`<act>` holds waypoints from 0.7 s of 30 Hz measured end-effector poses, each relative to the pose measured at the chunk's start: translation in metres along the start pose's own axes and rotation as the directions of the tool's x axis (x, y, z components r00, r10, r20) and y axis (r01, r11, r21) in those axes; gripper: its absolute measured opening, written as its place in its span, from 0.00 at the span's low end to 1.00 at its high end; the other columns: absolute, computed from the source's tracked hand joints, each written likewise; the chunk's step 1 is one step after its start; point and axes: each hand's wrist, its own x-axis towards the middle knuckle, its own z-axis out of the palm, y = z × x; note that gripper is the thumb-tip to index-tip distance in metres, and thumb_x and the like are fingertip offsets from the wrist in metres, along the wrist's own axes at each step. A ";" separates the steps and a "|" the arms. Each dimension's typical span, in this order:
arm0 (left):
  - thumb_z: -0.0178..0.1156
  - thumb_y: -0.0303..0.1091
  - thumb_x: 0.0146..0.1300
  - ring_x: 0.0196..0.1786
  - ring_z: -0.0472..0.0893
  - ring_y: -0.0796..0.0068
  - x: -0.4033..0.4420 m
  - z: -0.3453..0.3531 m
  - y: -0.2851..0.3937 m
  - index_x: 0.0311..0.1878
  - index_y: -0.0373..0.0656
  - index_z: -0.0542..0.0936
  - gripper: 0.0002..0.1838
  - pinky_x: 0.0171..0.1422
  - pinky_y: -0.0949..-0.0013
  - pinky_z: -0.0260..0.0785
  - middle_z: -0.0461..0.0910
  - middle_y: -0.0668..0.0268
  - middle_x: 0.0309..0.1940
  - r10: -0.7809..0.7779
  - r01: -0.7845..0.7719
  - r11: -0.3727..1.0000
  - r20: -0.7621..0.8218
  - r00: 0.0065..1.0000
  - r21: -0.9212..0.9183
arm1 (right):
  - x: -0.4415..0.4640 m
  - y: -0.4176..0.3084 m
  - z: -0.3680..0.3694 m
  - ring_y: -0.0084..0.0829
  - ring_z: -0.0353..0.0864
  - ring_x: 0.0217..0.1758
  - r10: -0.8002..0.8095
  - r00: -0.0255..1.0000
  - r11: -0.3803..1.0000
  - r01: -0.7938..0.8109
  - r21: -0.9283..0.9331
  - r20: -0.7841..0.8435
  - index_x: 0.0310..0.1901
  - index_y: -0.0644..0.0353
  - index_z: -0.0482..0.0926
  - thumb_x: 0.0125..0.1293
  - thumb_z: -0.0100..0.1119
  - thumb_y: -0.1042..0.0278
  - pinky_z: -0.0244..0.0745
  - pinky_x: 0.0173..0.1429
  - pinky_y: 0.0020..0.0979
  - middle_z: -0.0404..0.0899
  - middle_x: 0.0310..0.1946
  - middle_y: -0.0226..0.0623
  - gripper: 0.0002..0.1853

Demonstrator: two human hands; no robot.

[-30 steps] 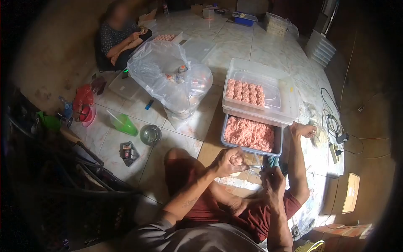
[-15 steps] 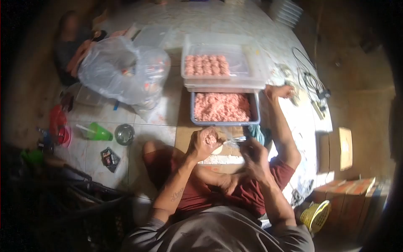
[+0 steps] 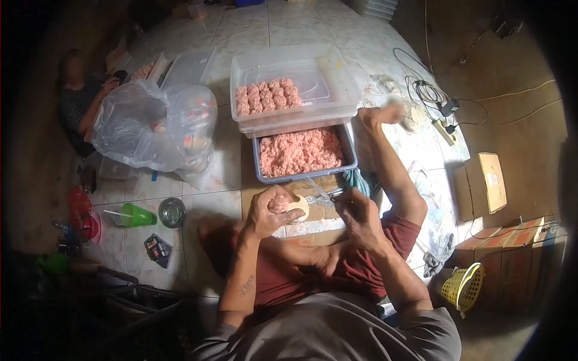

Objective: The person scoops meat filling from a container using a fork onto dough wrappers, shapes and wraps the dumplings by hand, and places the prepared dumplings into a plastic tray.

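Grey short-sleeved shirt (image 3: 325,331), maroon shorts (image 3: 355,275); dark script-like tattoo (image 3: 246,286) on left forearm (image 3: 248,265).

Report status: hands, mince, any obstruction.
Left hand curled around pink mince. Right hand by shiny utensils, grip unclear. Clear tray overlaps far side of blue-grey tub; near side uncovered.

Pink mixture (image 3: 301,153), blue-grey tub (image 3: 307,176)

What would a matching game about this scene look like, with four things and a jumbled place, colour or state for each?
Things:
1. Left hand
2. Blue-rimmed tub
3. Clear tray
4. Cup

Matches:
A. carries rows of pink lumps
B. green
C. fingers curled around a pink clump
D. filled with loose pink mixture

Pairs: 1-C, 2-D, 3-A, 4-B
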 end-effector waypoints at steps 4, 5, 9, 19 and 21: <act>0.81 0.33 0.49 0.35 0.82 0.78 0.001 0.006 -0.019 0.43 0.39 0.82 0.21 0.43 0.70 0.76 0.85 0.64 0.33 -0.022 0.020 0.905 0.001 1.000 0.425 | 0.002 0.004 0.020 0.36 0.82 0.37 -0.011 0.987 0.986 0.037 -0.161 0.158 0.43 0.68 0.80 0.69 0.59 0.78 0.76 0.45 0.37 0.82 0.33 0.50 0.04; 0.81 0.33 0.49 0.37 0.82 0.78 0.000 0.007 -0.019 0.44 0.39 0.82 0.21 0.42 0.70 0.76 0.85 0.64 0.35 -0.041 0.055 0.960 -0.058 0.997 0.273 | 0.008 0.005 0.017 0.38 0.82 0.36 -0.074 0.991 0.991 0.086 -0.103 0.116 0.43 0.68 0.79 0.69 0.59 0.78 0.76 0.44 0.37 0.81 0.32 0.51 0.05; 0.80 0.33 0.54 0.37 0.75 0.82 0.001 -0.002 -0.025 0.41 0.41 0.78 0.19 0.42 0.73 0.70 0.78 0.71 0.33 -0.075 0.071 0.996 -0.110 0.991 -0.046 | 0.056 -0.002 -0.014 0.54 0.82 0.33 -0.162 0.971 0.933 0.093 -0.347 -0.175 0.37 0.68 0.76 0.66 0.57 0.79 0.75 0.39 0.44 0.77 0.30 0.59 0.02; 0.45 0.63 0.77 0.57 0.82 0.68 0.015 -0.018 -0.006 0.65 0.31 0.72 0.38 0.62 0.61 0.77 0.81 0.56 0.54 -0.201 0.171 0.857 -0.010 0.980 -0.486 | 0.112 0.018 0.059 0.52 0.82 0.49 -0.382 0.841 0.739 0.527 -0.420 0.383 0.61 0.71 0.72 0.67 0.64 0.64 0.78 0.55 0.45 0.83 0.45 0.55 0.25; 0.49 0.58 0.78 0.58 0.82 0.63 0.017 -0.021 -0.004 0.67 0.29 0.69 0.36 0.65 0.59 0.76 0.81 0.54 0.56 -0.145 0.071 0.864 -0.112 0.983 -0.498 | 0.128 0.005 0.071 0.51 0.82 0.46 -0.421 0.794 0.686 0.595 -0.418 0.439 0.52 0.67 0.79 0.66 0.65 0.67 0.79 0.51 0.44 0.83 0.45 0.51 0.17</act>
